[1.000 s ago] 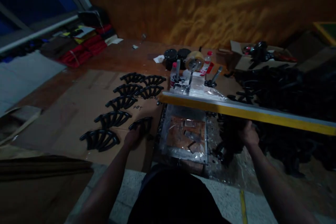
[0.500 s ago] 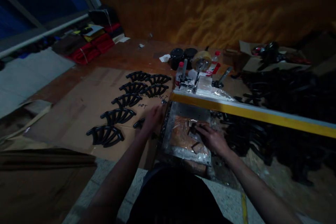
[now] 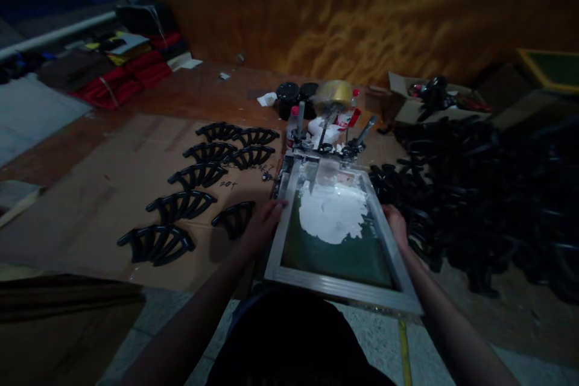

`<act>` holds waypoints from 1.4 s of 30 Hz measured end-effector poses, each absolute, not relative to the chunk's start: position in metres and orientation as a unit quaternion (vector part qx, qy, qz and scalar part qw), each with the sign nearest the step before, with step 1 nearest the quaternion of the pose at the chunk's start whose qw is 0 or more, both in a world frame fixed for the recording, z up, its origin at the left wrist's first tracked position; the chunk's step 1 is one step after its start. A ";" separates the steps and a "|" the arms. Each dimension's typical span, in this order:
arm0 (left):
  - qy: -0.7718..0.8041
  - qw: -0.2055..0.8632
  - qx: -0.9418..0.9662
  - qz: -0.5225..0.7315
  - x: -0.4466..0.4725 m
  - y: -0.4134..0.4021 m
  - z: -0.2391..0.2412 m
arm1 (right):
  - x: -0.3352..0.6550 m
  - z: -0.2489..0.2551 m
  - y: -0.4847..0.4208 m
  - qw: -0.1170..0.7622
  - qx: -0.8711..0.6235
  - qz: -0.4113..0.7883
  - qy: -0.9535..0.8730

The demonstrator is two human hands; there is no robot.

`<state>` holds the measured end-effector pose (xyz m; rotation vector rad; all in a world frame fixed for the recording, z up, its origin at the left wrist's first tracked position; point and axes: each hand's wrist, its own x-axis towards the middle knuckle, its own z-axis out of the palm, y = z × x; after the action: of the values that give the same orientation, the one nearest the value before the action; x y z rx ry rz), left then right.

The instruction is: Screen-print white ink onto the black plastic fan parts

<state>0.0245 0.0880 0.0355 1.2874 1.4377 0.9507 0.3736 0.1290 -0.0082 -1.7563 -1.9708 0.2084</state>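
Observation:
A metal-framed printing screen [image 3: 340, 289] lies flat in front of me, its green mesh carrying a patch of white ink [image 3: 332, 213]. My left hand [image 3: 263, 224] grips the frame's left rail. My right hand [image 3: 395, 223] holds the right rail, fingers curled on it. The far end of the frame is fixed in a hinge clamp [image 3: 322, 146]. Just left of my left hand lies a black fan-shaped plastic part [image 3: 233, 218]. What sits under the screen is hidden.
Several more black fan-shaped parts [image 3: 196, 175] lie in rows on cardboard [image 3: 90, 205] at left. A big heap of black parts [image 3: 479, 187] fills the right. Black jars [image 3: 289, 99], a tape roll [image 3: 333, 94] and a bottle stand behind the clamp.
The screen, raised a second ago, has swung down flat. My right hand left the plate beneath and took the right rail; my left hand moved from the black part to the left rail.

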 end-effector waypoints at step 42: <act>0.627 0.437 0.512 0.393 0.032 0.100 0.054 | 0.362 0.073 0.202 0.287 -0.676 0.077 -0.675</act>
<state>0.0319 0.1002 0.0542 1.2728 1.5582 0.9780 0.3622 0.2016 0.0727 -1.8048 -1.8030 0.2051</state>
